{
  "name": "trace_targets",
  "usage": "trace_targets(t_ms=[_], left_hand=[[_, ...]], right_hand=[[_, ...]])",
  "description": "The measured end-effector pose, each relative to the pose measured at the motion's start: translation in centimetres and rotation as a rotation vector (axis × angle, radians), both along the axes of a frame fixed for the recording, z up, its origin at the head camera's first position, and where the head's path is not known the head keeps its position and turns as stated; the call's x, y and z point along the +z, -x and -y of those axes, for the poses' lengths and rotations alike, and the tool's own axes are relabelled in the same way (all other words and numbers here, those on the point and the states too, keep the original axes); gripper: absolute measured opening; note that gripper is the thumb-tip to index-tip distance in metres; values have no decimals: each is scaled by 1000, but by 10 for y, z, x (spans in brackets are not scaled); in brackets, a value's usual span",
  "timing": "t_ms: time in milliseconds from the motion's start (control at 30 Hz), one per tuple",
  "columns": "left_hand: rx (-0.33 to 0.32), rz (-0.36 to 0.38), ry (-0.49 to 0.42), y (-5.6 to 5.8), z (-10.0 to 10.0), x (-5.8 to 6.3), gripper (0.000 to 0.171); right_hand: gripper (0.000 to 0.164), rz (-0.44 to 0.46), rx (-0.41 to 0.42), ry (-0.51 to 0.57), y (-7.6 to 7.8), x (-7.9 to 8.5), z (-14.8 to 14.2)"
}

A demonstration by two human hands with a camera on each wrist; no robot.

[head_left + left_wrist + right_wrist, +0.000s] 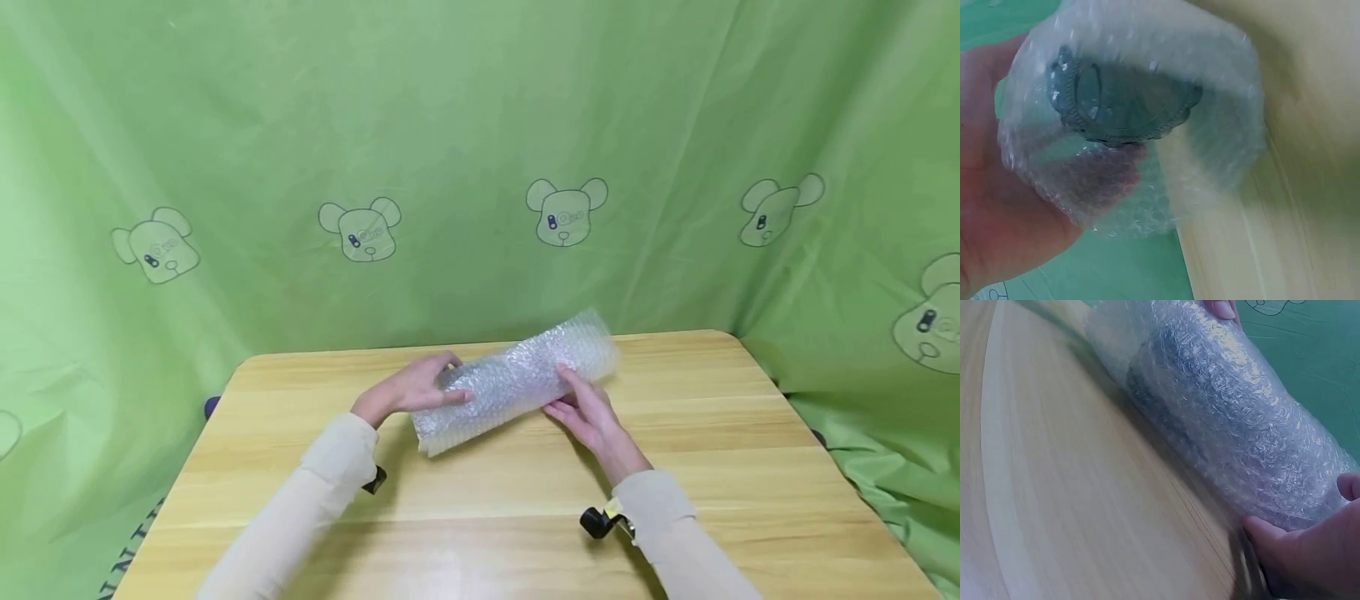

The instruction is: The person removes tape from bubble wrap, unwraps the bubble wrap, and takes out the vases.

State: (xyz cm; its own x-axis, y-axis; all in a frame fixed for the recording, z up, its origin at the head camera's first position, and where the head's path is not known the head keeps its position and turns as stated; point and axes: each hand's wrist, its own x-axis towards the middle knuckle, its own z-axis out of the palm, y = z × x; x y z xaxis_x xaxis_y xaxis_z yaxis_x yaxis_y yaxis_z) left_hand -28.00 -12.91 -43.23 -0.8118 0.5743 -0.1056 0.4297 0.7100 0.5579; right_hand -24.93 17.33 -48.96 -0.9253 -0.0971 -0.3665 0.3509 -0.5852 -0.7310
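Mid-frame, left hand (412, 387) and right hand (594, 417) curl their fingers round the bubble wrap (510, 385), which wants even, gentle tension about that glassy piece (1125, 106)!

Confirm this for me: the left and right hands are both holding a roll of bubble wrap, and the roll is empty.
Not empty: the left wrist view shows a bluish glass-like object with a scalloped rim inside the bubble wrap. The left hand and right hand are both holding the roll.
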Motion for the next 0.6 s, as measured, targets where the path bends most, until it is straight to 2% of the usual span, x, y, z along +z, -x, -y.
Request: trace_targets(t_ms=[133, 333, 467, 600], left_hand=[[-6, 42, -25, -10, 0, 1, 67], [31, 135, -74, -32, -4, 9, 62], [86, 187, -119, -48, -10, 7, 75], [125, 199, -159, -61, -14, 2, 88]], right_hand=[[84, 20, 27, -42, 0, 2, 0], [80, -3, 66, -125, 0, 5, 7], [75, -23, 87, -225, 0, 5, 13], [76, -37, 111, -269, 0, 6, 19]])
